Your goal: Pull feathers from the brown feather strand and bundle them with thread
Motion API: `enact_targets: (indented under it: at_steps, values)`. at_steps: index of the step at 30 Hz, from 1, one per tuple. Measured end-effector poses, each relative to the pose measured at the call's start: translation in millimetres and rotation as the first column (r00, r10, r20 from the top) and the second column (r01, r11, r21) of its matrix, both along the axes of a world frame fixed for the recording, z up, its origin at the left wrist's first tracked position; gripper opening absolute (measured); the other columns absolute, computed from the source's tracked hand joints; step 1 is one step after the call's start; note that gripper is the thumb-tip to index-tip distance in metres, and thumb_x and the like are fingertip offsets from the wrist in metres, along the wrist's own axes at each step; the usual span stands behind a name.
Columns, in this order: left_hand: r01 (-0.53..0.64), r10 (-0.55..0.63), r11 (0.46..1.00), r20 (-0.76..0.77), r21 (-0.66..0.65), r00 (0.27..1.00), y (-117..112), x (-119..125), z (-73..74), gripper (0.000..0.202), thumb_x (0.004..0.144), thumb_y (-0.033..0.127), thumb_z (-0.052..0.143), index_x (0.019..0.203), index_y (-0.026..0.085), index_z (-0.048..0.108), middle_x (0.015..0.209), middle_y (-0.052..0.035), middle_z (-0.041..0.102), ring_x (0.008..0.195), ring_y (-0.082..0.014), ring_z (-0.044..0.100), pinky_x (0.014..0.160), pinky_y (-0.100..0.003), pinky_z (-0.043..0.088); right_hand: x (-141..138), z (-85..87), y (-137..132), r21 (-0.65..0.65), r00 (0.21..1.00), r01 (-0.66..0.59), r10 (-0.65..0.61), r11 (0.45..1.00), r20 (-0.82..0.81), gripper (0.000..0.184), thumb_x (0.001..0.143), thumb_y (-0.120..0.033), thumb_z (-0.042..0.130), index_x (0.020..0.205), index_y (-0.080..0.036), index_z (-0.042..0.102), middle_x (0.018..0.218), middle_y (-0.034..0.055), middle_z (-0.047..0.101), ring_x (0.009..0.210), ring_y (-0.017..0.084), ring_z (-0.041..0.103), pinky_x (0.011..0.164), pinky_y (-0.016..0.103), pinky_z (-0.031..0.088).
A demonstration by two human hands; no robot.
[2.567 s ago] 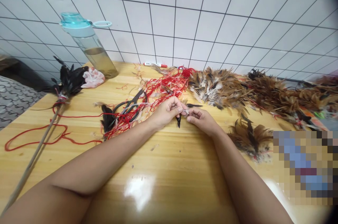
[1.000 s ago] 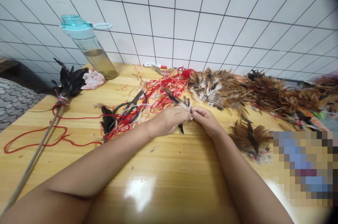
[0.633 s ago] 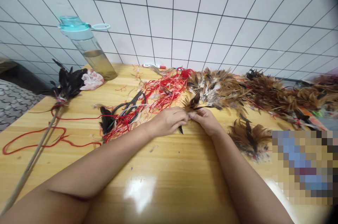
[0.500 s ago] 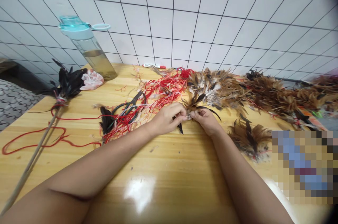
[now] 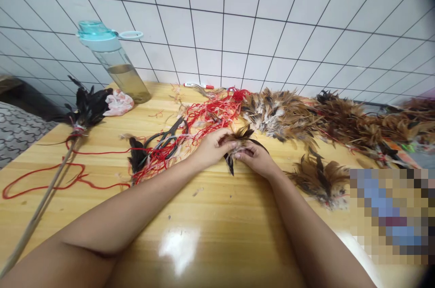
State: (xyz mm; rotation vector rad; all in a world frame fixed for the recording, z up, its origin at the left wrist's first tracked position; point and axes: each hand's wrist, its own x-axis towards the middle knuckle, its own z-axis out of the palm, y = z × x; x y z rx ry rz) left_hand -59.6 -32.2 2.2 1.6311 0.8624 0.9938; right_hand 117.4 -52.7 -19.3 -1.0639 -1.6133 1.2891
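Note:
Both hands meet over the middle of the wooden table (image 5: 210, 233). My left hand (image 5: 212, 147) pinches a small bunch of brown and black feathers (image 5: 239, 138), fingers closed on its base. My right hand (image 5: 256, 159) is closed on the same bunch from the right. One dark feather tip hangs down between the two hands. Just left of my left hand lies a tangle of red string (image 5: 204, 120) with black scissors (image 5: 166, 136) in it. A long heap of brown feathers (image 5: 306, 118) lies behind my right hand.
A stick with black feathers tied on with red cord (image 5: 79, 116) lies at the left. A clear bottle with a teal lid (image 5: 115, 61) and a pink cloth (image 5: 117, 101) stand at the back left. A red-capped marker (image 5: 199, 85) lies by the tiled wall. A loose feather clump (image 5: 319, 179) lies right.
More brown feathers have been gathered into the bunch between my hands. Both hands have shifted slightly left and turned the bunch; my right hand has dropped a little lower.

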Motion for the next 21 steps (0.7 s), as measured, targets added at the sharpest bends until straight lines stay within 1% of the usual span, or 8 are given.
enact_targets:
  at_steps: [3,6,9,12,15,18,21]
  values:
    - [0.005,0.007,0.996,0.137,-0.091,0.991,-0.3,1.3,2.3,0.027,0.076,0.035,0.068,0.095,0.016,0.059,0.088,-0.0034,0.065,0.081,-0.0148,0.059,0.077,-0.027,0.046,1.5,3.1,0.2,0.039,0.998,0.001,-0.004,0.999,0.056,0.028,0.071,-0.047,0.070,0.079,-0.021,0.064,0.084,0.0031,0.064,0.081,0.018,0.059,0.080,0.033,0.048]
    - [-0.015,0.035,0.992,0.164,-0.122,0.986,0.6,1.5,2.3,0.029,0.075,0.036,0.069,0.090,0.015,0.058,0.086,-0.0037,0.064,0.079,-0.0143,0.058,0.076,-0.026,0.046,3.2,6.1,0.7,0.064,0.997,0.006,-0.010,0.998,0.074,0.031,0.072,-0.050,0.068,0.074,-0.019,0.062,0.077,0.0024,0.061,0.076,0.017,0.056,0.076,0.032,0.046]
    - [-0.042,0.061,0.992,0.159,-0.122,0.985,1.2,0.5,2.2,0.029,0.076,0.035,0.068,0.092,0.014,0.057,0.087,-0.0032,0.062,0.080,-0.0130,0.057,0.077,-0.025,0.045,4.7,8.8,0.3,0.046,0.998,0.043,-0.045,0.998,0.044,0.035,0.073,-0.054,0.065,0.072,-0.019,0.061,0.074,0.0010,0.059,0.074,0.016,0.054,0.076,0.031,0.045]
    - [-0.054,0.079,0.987,0.161,-0.151,0.984,0.3,-0.7,4.1,0.029,0.079,0.036,0.065,0.096,0.015,0.055,0.081,-0.0006,0.058,0.074,-0.0108,0.054,0.070,-0.023,0.044,6.9,9.9,-0.8,-0.039,0.994,0.108,-0.108,0.993,-0.020,0.036,0.073,-0.055,0.066,0.072,-0.020,0.060,0.071,-0.0005,0.057,0.071,0.015,0.052,0.073,0.030,0.044]
    - [-0.043,0.066,0.986,0.144,-0.158,0.987,-1.5,-1.2,6.7,0.027,0.080,0.037,0.064,0.093,0.015,0.055,0.076,0.0008,0.055,0.068,-0.0097,0.051,0.065,-0.022,0.042,8.9,9.5,-1.5,-0.082,0.984,0.147,-0.154,0.986,-0.089,0.037,0.072,-0.057,0.067,0.074,-0.020,0.061,0.075,0.0004,0.060,0.074,0.015,0.053,0.076,0.030,0.043]
    - [-0.025,0.035,0.992,0.087,-0.120,0.996,-2.4,-1.2,7.5,0.026,0.080,0.037,0.064,0.090,0.014,0.058,0.077,-0.0001,0.057,0.069,-0.0100,0.051,0.066,-0.022,0.041,9.4,9.1,-1.5,-0.092,0.981,0.148,-0.157,0.985,-0.110,0.039,0.072,-0.057,0.066,0.077,-0.019,0.062,0.078,0.0011,0.061,0.075,0.015,0.052,0.076,0.030,0.043]
    - [-0.001,0.004,0.996,0.030,-0.092,1.000,-2.2,-1.1,6.3,0.027,0.081,0.037,0.061,0.094,0.014,0.059,0.086,-0.0028,0.061,0.078,-0.0118,0.055,0.072,-0.023,0.043,8.4,9.5,-1.4,-0.080,0.989,0.119,-0.125,0.990,-0.080,0.038,0.073,-0.056,0.066,0.074,-0.018,0.059,0.072,-0.0010,0.057,0.071,0.013,0.050,0.073,0.027,0.042]
